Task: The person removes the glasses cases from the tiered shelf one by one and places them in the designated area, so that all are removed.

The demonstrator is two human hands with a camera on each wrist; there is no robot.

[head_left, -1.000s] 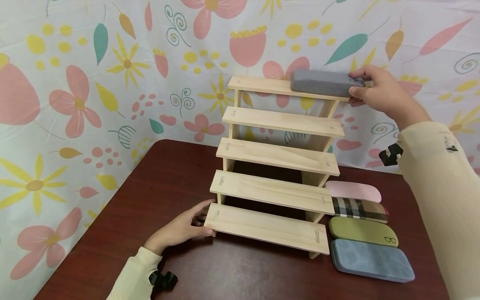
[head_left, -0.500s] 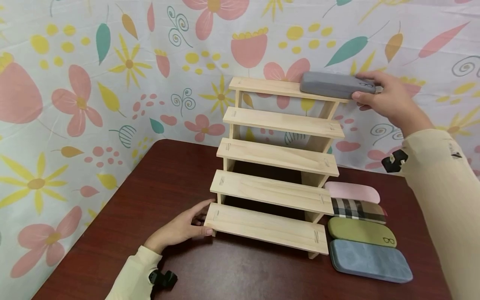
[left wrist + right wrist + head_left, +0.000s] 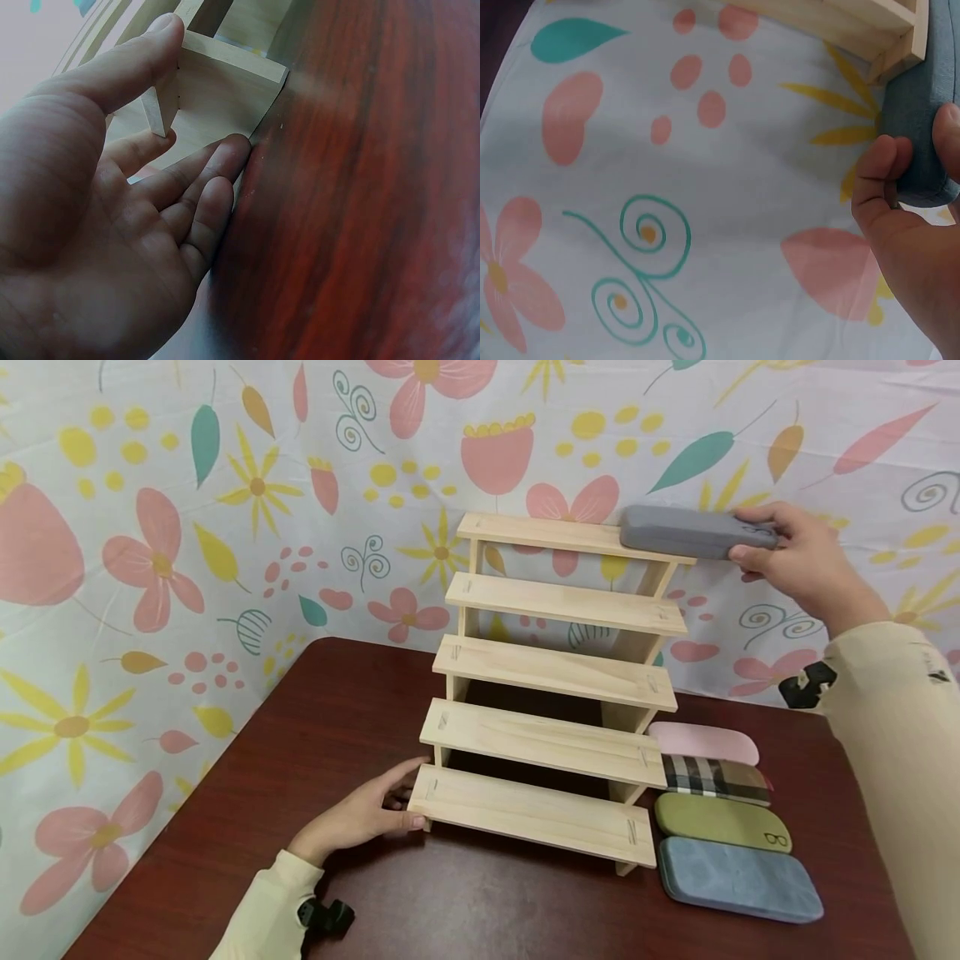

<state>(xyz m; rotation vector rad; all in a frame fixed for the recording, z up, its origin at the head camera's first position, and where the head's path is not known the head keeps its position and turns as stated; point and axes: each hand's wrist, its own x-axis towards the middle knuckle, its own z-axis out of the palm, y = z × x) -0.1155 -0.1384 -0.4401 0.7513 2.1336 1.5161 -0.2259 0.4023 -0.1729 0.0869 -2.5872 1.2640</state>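
A light wooden stepped display rack [image 3: 551, 739] with several shelves stands in the middle of the head view. My left hand [image 3: 367, 814] holds the left end of its lowest shelf, thumb at the front edge. In the left wrist view the fingers of this left hand [image 3: 112, 195] curl beside the rack's side panel [image 3: 221, 94]. At the top right, my right hand [image 3: 806, 556] pinches the right end of a grey glasses case [image 3: 678, 531]. That case lies along the top shelf and juts past its right end. The right wrist view shows thumb and fingers around the case [image 3: 915, 127].
Right of the rack, several glasses cases lie in a row: pink [image 3: 708, 743], plaid [image 3: 716, 779], green [image 3: 720, 821] and blue [image 3: 738, 878]. The dark red-brown table [image 3: 465, 910] bears everything. A flowered cloth [image 3: 262, 568] hangs close behind the rack.
The right hand has moved right, drawing the grey glasses case along the top shelf, so more of it overhangs the end. The left hand stays in place.
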